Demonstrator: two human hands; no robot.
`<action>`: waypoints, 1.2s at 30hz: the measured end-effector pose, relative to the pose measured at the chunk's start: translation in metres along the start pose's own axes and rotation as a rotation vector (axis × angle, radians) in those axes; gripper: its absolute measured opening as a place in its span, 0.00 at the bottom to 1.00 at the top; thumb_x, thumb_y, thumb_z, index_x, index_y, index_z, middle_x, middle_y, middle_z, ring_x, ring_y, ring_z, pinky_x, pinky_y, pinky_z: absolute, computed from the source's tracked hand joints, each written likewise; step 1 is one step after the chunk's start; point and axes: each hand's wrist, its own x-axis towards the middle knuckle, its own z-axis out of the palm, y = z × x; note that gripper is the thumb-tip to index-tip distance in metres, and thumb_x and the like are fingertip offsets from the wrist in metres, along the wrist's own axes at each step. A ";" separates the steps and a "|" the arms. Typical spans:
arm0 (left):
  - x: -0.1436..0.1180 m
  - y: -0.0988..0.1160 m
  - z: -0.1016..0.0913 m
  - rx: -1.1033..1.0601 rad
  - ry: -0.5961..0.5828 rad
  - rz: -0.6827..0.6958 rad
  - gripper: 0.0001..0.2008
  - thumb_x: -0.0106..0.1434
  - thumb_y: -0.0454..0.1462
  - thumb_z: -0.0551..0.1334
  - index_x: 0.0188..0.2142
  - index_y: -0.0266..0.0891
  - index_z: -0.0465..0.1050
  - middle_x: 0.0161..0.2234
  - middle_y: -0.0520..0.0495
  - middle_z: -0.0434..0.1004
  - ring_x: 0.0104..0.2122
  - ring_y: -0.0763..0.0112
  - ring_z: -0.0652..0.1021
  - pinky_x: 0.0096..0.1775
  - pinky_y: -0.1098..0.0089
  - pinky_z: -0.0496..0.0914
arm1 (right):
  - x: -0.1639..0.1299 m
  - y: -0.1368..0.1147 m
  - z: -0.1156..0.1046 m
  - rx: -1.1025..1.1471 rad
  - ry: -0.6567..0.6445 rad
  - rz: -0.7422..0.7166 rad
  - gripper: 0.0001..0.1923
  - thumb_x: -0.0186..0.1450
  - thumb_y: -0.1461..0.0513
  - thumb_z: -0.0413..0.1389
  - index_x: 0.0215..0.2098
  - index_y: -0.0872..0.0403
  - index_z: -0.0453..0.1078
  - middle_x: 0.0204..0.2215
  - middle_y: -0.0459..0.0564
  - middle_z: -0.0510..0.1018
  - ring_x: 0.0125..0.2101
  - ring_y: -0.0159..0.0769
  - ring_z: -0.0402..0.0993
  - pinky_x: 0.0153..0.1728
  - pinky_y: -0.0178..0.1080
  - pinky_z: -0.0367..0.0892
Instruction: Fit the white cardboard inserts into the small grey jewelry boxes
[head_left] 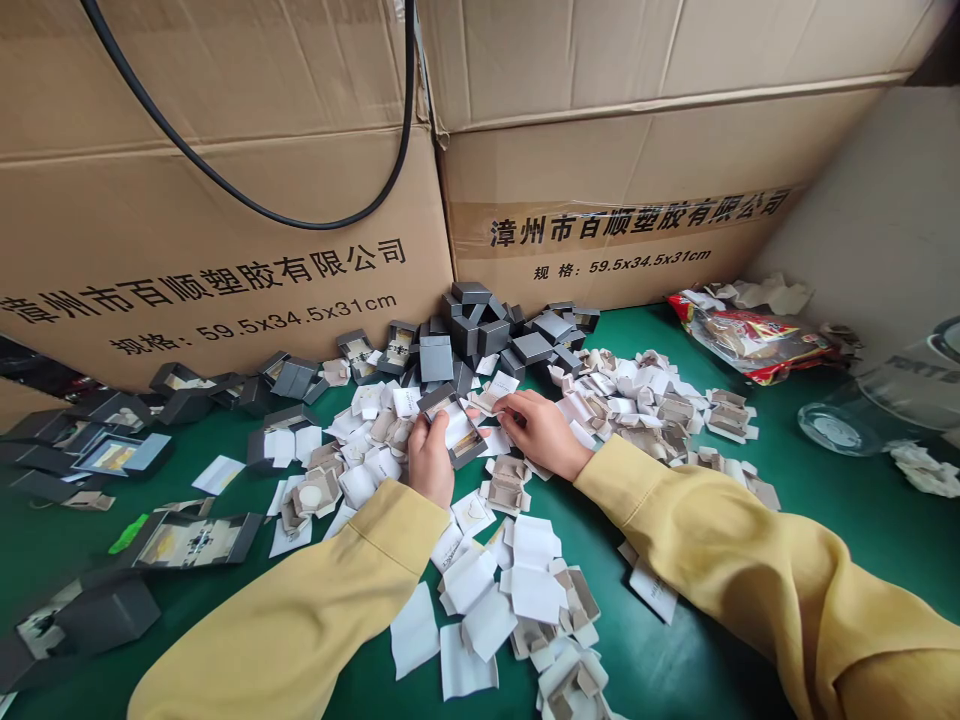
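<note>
Against the back of the scene stand two large cardboard cartons: the left carton (217,200), crossed by a looping black cable (247,200), and the right carton (637,170), both printed with dark characters and dimensions. Below them lies the green table (750,640), which carries everything else. Two yellow sleeves (757,570) enter from the lower edge and converge toward the centre. Behind the hands, a heap of closed grey boxes (487,335) is piled against the cartons, while further grey boxes, several lying open (191,540), are spread along the left side. White and beige card inserts (517,590) are scattered thickly between and around the forearms, with a second drift (660,405) to the right. At far right sit a clear glass jar on its side (892,395) and a red-printed plastic packet (750,340); crumpled white paper (926,468) lies just beside the jar. At centre, the left hand (430,458) is closed around a small open grey box (457,430), holding it just above the inserts. The right hand (541,432) lies just beside it, fingers curled narrowly, with its fingertips (504,408) pinching a white insert (487,400) at the box's upper edge.
</note>
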 end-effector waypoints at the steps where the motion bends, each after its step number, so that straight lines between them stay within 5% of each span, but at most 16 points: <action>1: -0.001 0.003 0.001 -0.047 0.006 -0.037 0.16 0.58 0.43 0.54 0.45 0.40 0.63 0.34 0.45 0.79 0.29 0.65 0.79 0.33 0.65 0.73 | 0.000 -0.001 -0.001 -0.035 0.015 -0.004 0.07 0.63 0.66 0.50 0.36 0.53 0.69 0.31 0.49 0.74 0.33 0.36 0.66 0.33 0.36 0.59; 6: -0.003 0.011 -0.002 -0.168 0.015 -0.115 0.20 0.57 0.44 0.55 0.47 0.37 0.63 0.34 0.45 0.78 0.22 0.69 0.77 0.22 0.72 0.68 | -0.003 -0.014 -0.013 -0.196 0.125 -0.123 0.10 0.66 0.60 0.48 0.40 0.54 0.70 0.43 0.55 0.73 0.41 0.42 0.63 0.38 0.42 0.57; 10: 0.003 0.007 -0.008 -0.163 0.090 -0.044 0.21 0.55 0.45 0.57 0.45 0.36 0.65 0.31 0.46 0.77 0.18 0.72 0.74 0.17 0.74 0.62 | -0.007 -0.022 -0.016 -0.132 -0.102 -0.479 0.15 0.67 0.54 0.48 0.40 0.55 0.71 0.40 0.53 0.74 0.40 0.40 0.64 0.39 0.42 0.57; 14: 0.011 -0.004 -0.013 -0.080 0.225 0.100 0.20 0.54 0.46 0.59 0.43 0.37 0.68 0.29 0.49 0.76 0.24 0.70 0.76 0.23 0.72 0.67 | -0.006 -0.021 -0.012 -0.094 -0.302 -0.544 0.18 0.65 0.50 0.49 0.41 0.53 0.72 0.41 0.52 0.75 0.41 0.40 0.64 0.37 0.40 0.57; 21: 0.013 -0.012 -0.016 -0.035 0.197 0.180 0.19 0.55 0.47 0.59 0.42 0.37 0.71 0.35 0.45 0.78 0.36 0.64 0.77 0.38 0.66 0.71 | -0.004 -0.014 -0.011 -0.061 -0.205 -0.642 0.19 0.66 0.49 0.48 0.32 0.54 0.73 0.35 0.52 0.74 0.36 0.38 0.64 0.35 0.40 0.56; 26: 0.011 -0.008 -0.014 -0.052 0.180 0.173 0.20 0.56 0.46 0.59 0.43 0.37 0.70 0.38 0.44 0.78 0.39 0.63 0.77 0.41 0.64 0.70 | -0.008 -0.019 -0.015 -0.057 -0.289 -0.930 0.24 0.62 0.45 0.49 0.43 0.54 0.71 0.38 0.53 0.73 0.36 0.38 0.64 0.35 0.41 0.57; 30: 0.010 -0.006 -0.012 -0.079 0.156 0.167 0.20 0.56 0.46 0.58 0.44 0.36 0.69 0.37 0.44 0.78 0.38 0.62 0.77 0.41 0.63 0.70 | -0.010 -0.021 -0.011 -0.153 -0.342 -0.854 0.21 0.66 0.50 0.46 0.48 0.55 0.68 0.40 0.54 0.73 0.38 0.38 0.64 0.37 0.41 0.57; 36: 0.016 -0.015 -0.016 -0.029 0.188 0.195 0.20 0.56 0.47 0.59 0.45 0.37 0.70 0.38 0.44 0.78 0.39 0.63 0.77 0.41 0.65 0.70 | -0.006 -0.015 -0.006 -0.280 -0.199 -0.762 0.14 0.69 0.58 0.45 0.43 0.56 0.69 0.36 0.53 0.75 0.37 0.37 0.65 0.39 0.42 0.57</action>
